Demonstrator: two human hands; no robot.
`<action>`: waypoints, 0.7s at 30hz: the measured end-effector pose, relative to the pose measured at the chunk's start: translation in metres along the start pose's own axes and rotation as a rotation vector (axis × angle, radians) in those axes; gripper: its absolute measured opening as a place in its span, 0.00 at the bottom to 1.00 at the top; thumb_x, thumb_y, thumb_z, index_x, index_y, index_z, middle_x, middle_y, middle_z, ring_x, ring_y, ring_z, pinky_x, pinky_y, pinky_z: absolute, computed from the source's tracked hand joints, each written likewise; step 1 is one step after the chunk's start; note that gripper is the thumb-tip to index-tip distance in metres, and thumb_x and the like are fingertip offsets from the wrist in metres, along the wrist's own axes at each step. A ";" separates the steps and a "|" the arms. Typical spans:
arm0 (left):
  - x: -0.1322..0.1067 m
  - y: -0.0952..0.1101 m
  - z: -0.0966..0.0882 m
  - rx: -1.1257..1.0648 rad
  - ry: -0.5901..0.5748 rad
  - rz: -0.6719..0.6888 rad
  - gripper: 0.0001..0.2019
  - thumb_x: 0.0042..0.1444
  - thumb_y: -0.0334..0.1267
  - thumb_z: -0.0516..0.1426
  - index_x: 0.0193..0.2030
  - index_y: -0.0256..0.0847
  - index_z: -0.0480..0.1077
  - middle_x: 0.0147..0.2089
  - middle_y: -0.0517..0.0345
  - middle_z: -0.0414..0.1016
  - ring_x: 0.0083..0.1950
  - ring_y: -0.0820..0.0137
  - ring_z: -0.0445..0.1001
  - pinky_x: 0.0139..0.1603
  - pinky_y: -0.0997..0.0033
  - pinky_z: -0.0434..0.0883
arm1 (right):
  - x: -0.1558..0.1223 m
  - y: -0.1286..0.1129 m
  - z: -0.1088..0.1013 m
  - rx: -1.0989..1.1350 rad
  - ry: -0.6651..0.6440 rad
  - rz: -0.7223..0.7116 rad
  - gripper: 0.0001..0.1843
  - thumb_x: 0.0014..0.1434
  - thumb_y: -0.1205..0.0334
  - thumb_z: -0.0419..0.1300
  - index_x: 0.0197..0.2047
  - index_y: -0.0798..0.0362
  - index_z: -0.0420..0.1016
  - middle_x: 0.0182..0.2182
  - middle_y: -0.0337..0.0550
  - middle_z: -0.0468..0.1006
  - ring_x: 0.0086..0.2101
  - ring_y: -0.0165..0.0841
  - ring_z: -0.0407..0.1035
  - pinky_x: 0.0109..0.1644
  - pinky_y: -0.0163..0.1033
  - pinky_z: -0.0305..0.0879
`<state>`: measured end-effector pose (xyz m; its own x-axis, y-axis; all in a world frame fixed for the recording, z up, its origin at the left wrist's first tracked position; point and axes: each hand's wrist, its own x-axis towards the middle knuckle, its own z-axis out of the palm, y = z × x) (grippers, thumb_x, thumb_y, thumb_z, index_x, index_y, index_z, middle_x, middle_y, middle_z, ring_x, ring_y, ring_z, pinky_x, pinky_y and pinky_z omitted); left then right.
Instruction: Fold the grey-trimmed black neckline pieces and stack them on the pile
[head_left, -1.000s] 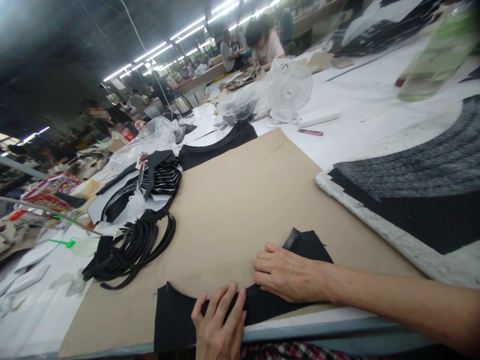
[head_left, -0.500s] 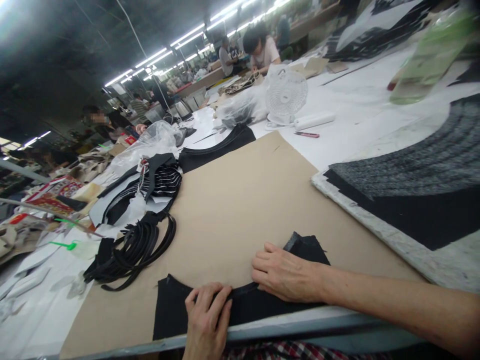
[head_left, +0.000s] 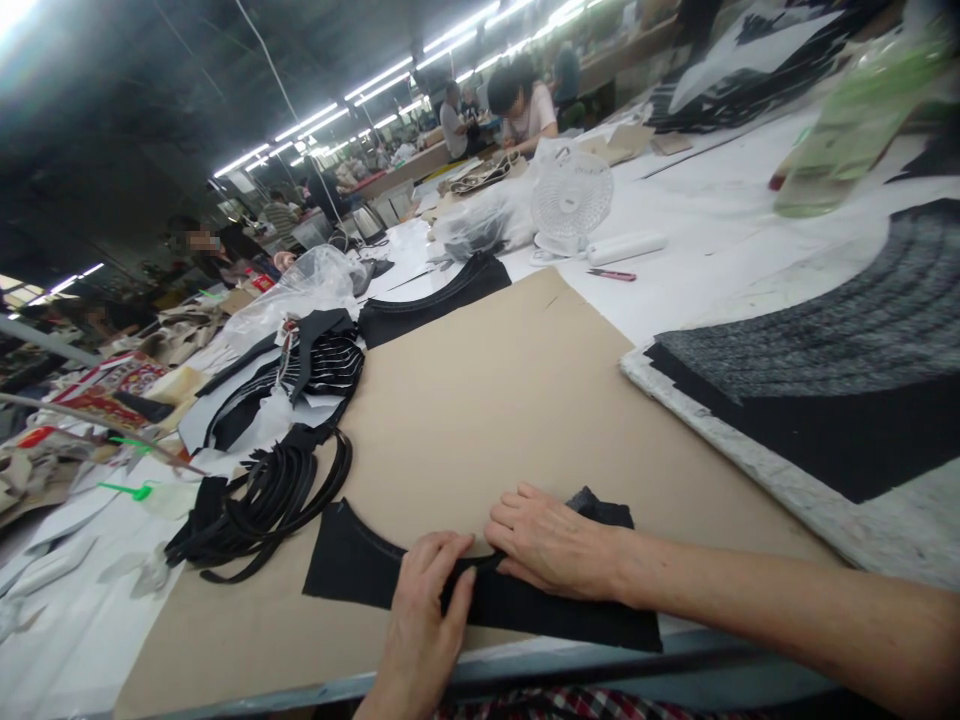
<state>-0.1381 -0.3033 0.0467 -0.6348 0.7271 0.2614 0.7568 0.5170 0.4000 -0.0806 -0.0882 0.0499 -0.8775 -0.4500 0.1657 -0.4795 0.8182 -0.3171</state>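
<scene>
A black fabric piece (head_left: 352,565) with a curved, folded upper edge lies across the near part of the beige board. My left hand (head_left: 431,605) is closed on the middle of that curve, thumb and fingers at the edge. Just to its right, my right hand (head_left: 551,540) has its fingers curled down on the same edge, hiding part of it. Beyond my right hand the fabric's right end stands up in a crumpled fold. Under both palms the exact finger contact is hidden.
Black strips (head_left: 277,500) lie in a bundle on the left of the beige board (head_left: 480,420). Curved black pieces (head_left: 442,300) rest at its far edge. Rightward is a pale slab (head_left: 720,480) with dark fabric. Farther off are a white fan (head_left: 571,195), red snips (head_left: 611,275) and a green bottle (head_left: 840,150).
The black fabric piece has turned, its left end swinging away from the table edge and its right end coming nearer. My left hand has moved slightly right, my right hand slightly left.
</scene>
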 end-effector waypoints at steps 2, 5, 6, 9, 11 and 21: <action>0.006 0.015 0.009 -0.068 -0.087 -0.051 0.15 0.56 0.27 0.54 0.48 0.44 0.72 0.44 0.54 0.76 0.46 0.66 0.74 0.47 0.65 0.73 | -0.002 0.004 0.001 0.023 0.005 0.002 0.07 0.61 0.60 0.61 0.40 0.55 0.69 0.35 0.43 0.73 0.36 0.37 0.65 0.44 0.43 0.58; 0.014 0.024 0.012 -0.131 -0.162 -0.101 0.15 0.54 0.24 0.52 0.43 0.44 0.73 0.40 0.55 0.75 0.43 0.66 0.74 0.45 0.65 0.73 | -0.005 0.010 0.000 0.067 0.002 0.006 0.07 0.61 0.60 0.61 0.39 0.55 0.69 0.35 0.42 0.73 0.36 0.37 0.65 0.44 0.43 0.58; 0.015 0.024 0.012 -0.144 -0.171 -0.110 0.15 0.54 0.23 0.51 0.41 0.44 0.73 0.39 0.55 0.75 0.43 0.66 0.74 0.44 0.65 0.73 | -0.006 0.012 0.000 0.085 -0.006 0.007 0.07 0.61 0.60 0.61 0.39 0.54 0.69 0.35 0.42 0.73 0.36 0.37 0.65 0.44 0.43 0.58; 0.019 0.023 0.010 -0.164 -0.191 -0.122 0.14 0.53 0.23 0.51 0.38 0.43 0.74 0.37 0.56 0.74 0.42 0.66 0.73 0.43 0.65 0.73 | -0.009 0.016 -0.003 0.135 -0.039 0.010 0.06 0.61 0.61 0.62 0.37 0.54 0.70 0.34 0.41 0.73 0.36 0.36 0.66 0.43 0.42 0.58; 0.020 0.022 0.010 -0.160 -0.195 -0.119 0.15 0.53 0.22 0.51 0.38 0.43 0.74 0.37 0.56 0.74 0.41 0.66 0.74 0.43 0.66 0.73 | -0.012 0.019 -0.004 0.152 -0.043 0.006 0.04 0.61 0.63 0.60 0.37 0.54 0.70 0.34 0.41 0.73 0.36 0.35 0.66 0.43 0.41 0.57; 0.001 0.022 0.024 -0.073 -0.019 0.083 0.15 0.61 0.24 0.48 0.46 0.40 0.72 0.38 0.54 0.74 0.40 0.69 0.73 0.40 0.71 0.73 | -0.025 0.026 -0.007 0.027 -0.024 -0.119 0.07 0.63 0.71 0.53 0.34 0.53 0.69 0.32 0.41 0.71 0.34 0.33 0.62 0.39 0.39 0.53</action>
<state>-0.1180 -0.2806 0.0348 -0.5672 0.7746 0.2797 0.7927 0.4213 0.4405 -0.0713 -0.0530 0.0445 -0.8137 -0.5523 0.1816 -0.5798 0.7484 -0.3219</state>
